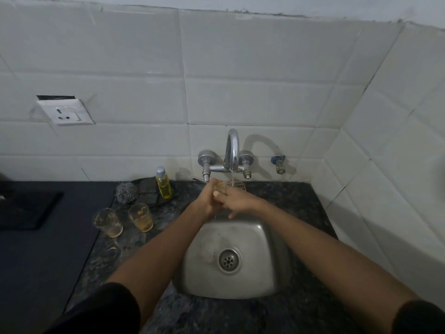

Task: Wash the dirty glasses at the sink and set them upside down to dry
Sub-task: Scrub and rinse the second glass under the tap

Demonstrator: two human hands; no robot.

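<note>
Both hands hold one clear glass (234, 185) under the running tap (232, 150), above the back edge of the steel sink (265, 237). My left hand (207, 201) wraps the glass from the left. My right hand (237, 201) grips it from the right, and the fingers overlap. Water falls into the glass's mouth. Two dirty glasses stand upright on the dark counter to the left: one (108, 222) further left, one (141, 217) with brownish residue nearer the sink.
A yellow soap bottle (163, 183), a steel scrubber (125, 192) and a dark sponge (147, 189) sit behind the dirty glasses. A wall socket (66, 112) is on the tiles at left. A small blue-handled tap (278, 162) is right of the faucet. A tiled side wall closes the right.
</note>
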